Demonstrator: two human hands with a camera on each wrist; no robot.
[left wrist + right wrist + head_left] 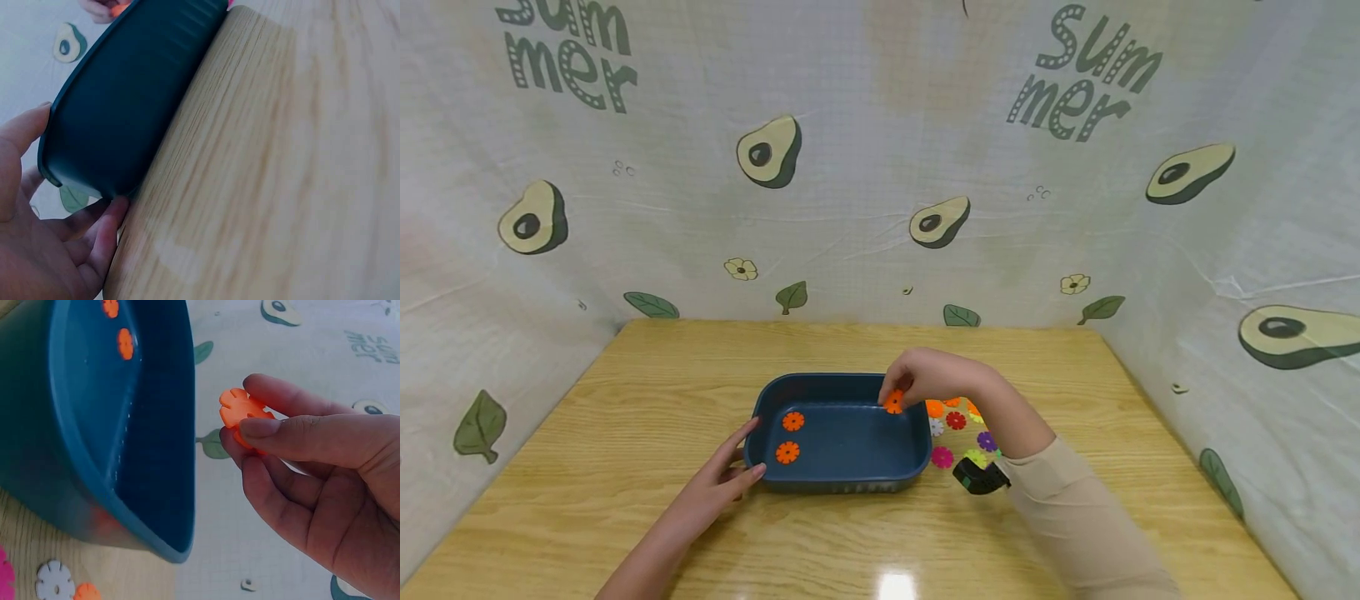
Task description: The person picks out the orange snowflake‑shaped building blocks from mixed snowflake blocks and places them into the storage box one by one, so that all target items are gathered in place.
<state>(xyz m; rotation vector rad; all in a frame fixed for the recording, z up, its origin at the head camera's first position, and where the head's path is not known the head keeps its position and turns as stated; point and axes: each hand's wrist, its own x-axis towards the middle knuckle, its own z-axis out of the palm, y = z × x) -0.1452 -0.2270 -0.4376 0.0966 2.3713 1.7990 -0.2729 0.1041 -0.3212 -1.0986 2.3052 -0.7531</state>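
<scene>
A dark blue rectangular tray (850,442) with raised walls stands on the table. Inside, toward its left end, lie two orange notched discs, one farther back (793,422) and one nearer (787,452). My left hand (718,479) holds the tray's left end, with its fingertips at the rim; the left wrist view shows other fingers (115,215) curled low against the outer wall. Above the tray's right end my right hand (928,375) pinches another orange disc (237,412) between thumb and fingers, apart from the tray in the right wrist view.
Right of the tray lie several loose notched discs, among them a red one (956,421), a pink one (942,457) and a purple one (987,442), partly behind the right forearm. A printed cloth (850,250) hangs behind the wooden table (662,400) and along both sides.
</scene>
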